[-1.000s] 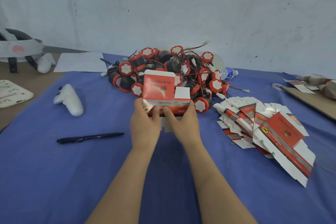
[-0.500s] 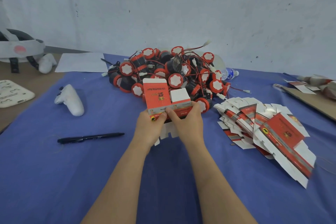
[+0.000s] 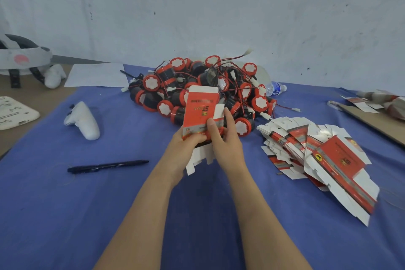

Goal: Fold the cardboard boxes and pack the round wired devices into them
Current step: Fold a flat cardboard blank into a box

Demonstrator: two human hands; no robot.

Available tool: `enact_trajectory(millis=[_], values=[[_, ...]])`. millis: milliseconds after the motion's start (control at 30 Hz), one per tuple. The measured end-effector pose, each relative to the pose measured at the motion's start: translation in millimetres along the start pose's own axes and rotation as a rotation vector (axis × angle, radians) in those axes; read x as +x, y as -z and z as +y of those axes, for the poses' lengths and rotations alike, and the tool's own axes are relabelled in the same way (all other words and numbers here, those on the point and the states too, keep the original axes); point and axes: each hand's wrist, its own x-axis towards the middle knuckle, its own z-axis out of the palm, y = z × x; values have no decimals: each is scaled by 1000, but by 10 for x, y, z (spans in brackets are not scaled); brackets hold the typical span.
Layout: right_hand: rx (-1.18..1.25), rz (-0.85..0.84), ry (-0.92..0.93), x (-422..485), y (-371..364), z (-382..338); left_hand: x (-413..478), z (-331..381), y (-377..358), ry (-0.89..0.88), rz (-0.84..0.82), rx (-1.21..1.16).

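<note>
While both hands are working above the blue-covered table (image 3: 65, 215), a person is holding a red-and-white cardboard box (image 3: 200, 109) upright in front of the heap of round wired devices (image 3: 197, 85). The left hand (image 3: 186, 149) is gripping the box's lower left corner, its thumb curling over the printed front. The right hand (image 3: 225, 140) is pinching the lower right edge, with the thumb lying on the front panel and the fingers wrapping round the side beside a white flap. White bottom flaps are hanging loose beneath the two hands. The box is sitting clear of the table, its top flap standing open toward the heap. The red-and-black devices, with white end caps and thin red wires, are lying piled at the far middle of the table. A fanned stack of flat boxes (image 3: 317, 153) is lying to the right, near the heap. To the left, a black pen (image 3: 107, 165) and a white controller (image 3: 84, 119) are resting on the cloth, well apart from the hands. A water bottle (image 3: 276, 89) is lying at the heap's far right edge.
</note>
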Motion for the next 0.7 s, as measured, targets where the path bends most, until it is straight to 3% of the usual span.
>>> enact_trajectory(millis=[133,333,433,567,700], values=[[45,-54,-38,-2,21,-26,-15,-27,-31,120,-47,-83],[134,-204,-43,-15,36,-78,-1,-31,-60,7,339,154],[82,-245,-78,9,82,-72,9,-6,-27,8,417,229],[32,-174,-122,31,91,-41,36,-39,-11,91,363,174],[7,-55,-155,100,163,6,13,-38,1,81,174,70]])
